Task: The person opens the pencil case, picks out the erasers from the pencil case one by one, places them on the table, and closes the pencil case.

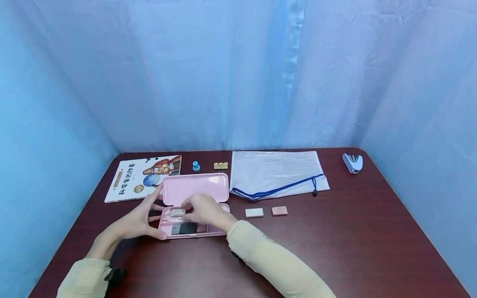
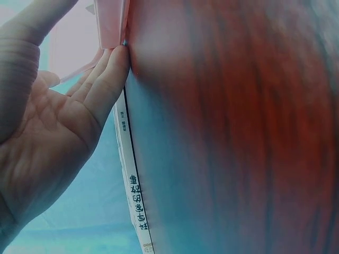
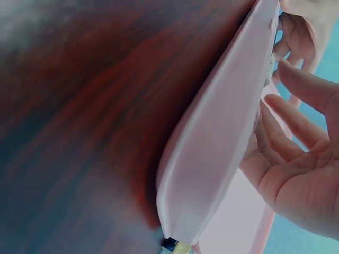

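the pink pencil case (image 1: 195, 190) lies open on the dark red table (image 1: 335, 248), its long axis running left to right across the person's view, the lid (image 1: 196, 187) tipped back toward the far edge and the tray (image 1: 193, 223) nearest the person. in the tray sit a small pinkish eraser (image 1: 177, 212) at the back left and a black flat item (image 1: 184, 228) at the front; a pale stick-like item lies along the tray, too small to name.

the left hand (image 1: 141, 217) rests against the left end of the case, fingers straight and spread, thumb at the front corner. the right hand (image 1: 203, 210) reaches into the tray, fingertips at the eraser; whether they pinch it cannot be told.

to the right of the case lie two more erasers, one whitish (image 1: 254, 212) and one pink (image 1: 279, 210). behind are a picture book (image 1: 143, 177), a blue cap-like piece (image 1: 196, 166), a small yellow clip (image 1: 220, 165), a white mesh zip pouch (image 1: 275, 174) and a stapler (image 1: 352, 162).
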A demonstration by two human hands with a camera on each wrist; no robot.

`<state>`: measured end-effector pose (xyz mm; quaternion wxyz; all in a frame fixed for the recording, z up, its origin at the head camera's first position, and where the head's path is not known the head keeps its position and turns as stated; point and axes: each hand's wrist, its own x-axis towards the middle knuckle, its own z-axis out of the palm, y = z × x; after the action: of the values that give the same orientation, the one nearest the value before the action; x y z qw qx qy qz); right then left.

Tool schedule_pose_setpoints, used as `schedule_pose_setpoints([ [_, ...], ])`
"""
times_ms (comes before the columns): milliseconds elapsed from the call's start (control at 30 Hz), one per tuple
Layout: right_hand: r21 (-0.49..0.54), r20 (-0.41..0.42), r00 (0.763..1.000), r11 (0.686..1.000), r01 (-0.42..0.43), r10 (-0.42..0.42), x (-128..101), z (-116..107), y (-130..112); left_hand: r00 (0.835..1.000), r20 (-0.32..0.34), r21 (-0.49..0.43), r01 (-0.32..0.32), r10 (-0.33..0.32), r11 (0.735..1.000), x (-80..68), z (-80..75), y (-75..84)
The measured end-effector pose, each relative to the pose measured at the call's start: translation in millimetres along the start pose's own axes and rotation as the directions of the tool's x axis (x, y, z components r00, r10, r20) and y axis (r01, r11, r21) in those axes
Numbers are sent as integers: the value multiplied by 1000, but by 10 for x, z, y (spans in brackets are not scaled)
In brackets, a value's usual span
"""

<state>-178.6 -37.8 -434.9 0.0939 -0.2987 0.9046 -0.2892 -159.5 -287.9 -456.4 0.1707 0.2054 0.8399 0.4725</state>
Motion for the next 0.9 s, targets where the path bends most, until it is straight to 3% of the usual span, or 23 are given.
schedule_pose_setpoints([
  [400, 63, 23, 1000, 998, -19, 17, 84, 74, 59, 1000, 1, -17, -3, 3, 1000, -2, 6, 18],
  [900, -34, 16, 996, 996, -86, 86, 68, 122, -19, 1000, 0, -17, -17, 17, 1000, 7, 11, -10],
])
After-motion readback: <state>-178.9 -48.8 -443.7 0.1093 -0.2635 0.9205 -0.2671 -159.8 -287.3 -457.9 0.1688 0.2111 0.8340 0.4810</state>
